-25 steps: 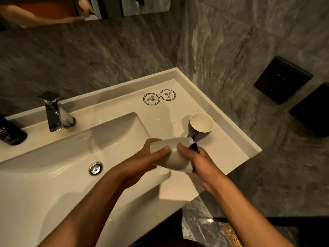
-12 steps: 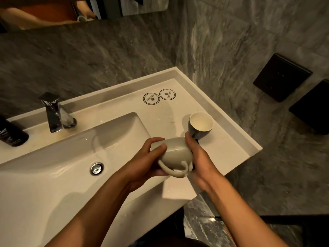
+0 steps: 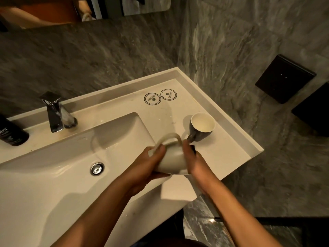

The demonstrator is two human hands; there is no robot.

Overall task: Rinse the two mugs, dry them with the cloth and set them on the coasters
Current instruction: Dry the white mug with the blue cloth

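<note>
Both hands hold a white mug on its side over the sink's right front corner, its handle pointing up and away. My left hand grips its left side and my right hand presses on its right side. A white cloth hangs from under the mug between my hands. A dark grey mug with a white inside stands upright on the counter just behind my right hand. Two round coasters lie side by side, bare, at the back of the counter.
The white basin with its drain fills the left. A chrome faucet and a black bottle stand at the back left. Grey stone walls close the back and right, with black boxes on the right wall.
The white mug has turned in my hands: its handle went from pointing toward me to pointing up and away. The cloth, earlier over the mug, now hangs below it.
</note>
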